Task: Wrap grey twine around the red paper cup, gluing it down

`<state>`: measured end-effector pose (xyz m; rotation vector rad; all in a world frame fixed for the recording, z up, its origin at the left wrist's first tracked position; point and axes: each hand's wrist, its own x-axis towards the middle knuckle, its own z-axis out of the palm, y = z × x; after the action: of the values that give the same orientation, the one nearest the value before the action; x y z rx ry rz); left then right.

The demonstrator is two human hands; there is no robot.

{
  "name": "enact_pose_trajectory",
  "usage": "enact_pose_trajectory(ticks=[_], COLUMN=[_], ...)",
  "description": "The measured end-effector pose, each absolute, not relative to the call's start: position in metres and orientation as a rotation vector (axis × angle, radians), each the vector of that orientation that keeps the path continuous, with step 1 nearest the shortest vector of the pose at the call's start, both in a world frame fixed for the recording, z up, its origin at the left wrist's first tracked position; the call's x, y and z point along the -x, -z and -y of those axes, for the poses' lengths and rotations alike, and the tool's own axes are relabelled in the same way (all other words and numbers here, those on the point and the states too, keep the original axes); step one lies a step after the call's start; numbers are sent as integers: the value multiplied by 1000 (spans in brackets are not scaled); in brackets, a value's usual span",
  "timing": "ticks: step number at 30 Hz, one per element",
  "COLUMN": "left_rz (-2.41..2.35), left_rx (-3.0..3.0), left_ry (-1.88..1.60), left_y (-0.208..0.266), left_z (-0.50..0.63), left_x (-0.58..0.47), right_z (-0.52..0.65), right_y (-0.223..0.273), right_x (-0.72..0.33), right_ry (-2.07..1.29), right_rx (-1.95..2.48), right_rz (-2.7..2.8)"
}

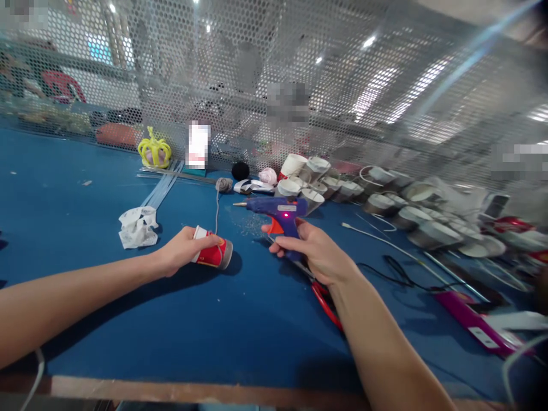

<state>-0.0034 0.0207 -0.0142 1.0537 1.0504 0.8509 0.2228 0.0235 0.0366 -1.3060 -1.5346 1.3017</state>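
Note:
My left hand (185, 251) is wrapped round a red and white paper cup (209, 256), tipped on its side just over the table. Grey yarn covers the cup's right end, and a strand runs from it up to a small ball of grey yarn (224, 184). In my right hand (314, 245) is a blue glue gun (274, 206) with an orange trigger and a lit red light. Its nozzle points left, above and apart from the cup. Red-handled pliers or scissors (325, 305) lie partly hidden under my right forearm.
Several grey-wrapped cups (417, 217) crowd the back right. A purple power strip (475, 322) and cables lie at the right. Crumpled white paper (139, 227), clear sticks (165, 185) and a yellow yarn-wrapped piece (154, 149) are at the left. A perforated metal screen (240, 68) stands behind.

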Motion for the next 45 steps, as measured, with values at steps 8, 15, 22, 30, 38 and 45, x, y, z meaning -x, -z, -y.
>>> enact_pose_trajectory(ticks=[8, 15, 22, 30, 38, 45], left_rz=[-1153, -1126, -1091, -1078, -1040, -1041], left_rx=[-1258, -1258, -1281, -1252, -1227, -1233], left_ry=[-857, -833, -819, -808, -806, -817], left_y=[15, 17, 17, 14, 12, 11], left_z=[-28, -30, -30, -29, -27, -26], left_x=[9, 10, 10, 8, 8, 7], right_z=[-10, 8, 15, 15, 20, 21], right_y=[-35, -42, -42, -35, -36, -39], right_x=[-224, -214, -204, -206, -203, -202], right_ry=[-1241, -996, -771, -649, -567, -550], right_rx=[1269, 1570, 1695, 1634, 1630, 1610], right_rz=[1654, 1992, 2074, 2175, 2202, 2217])
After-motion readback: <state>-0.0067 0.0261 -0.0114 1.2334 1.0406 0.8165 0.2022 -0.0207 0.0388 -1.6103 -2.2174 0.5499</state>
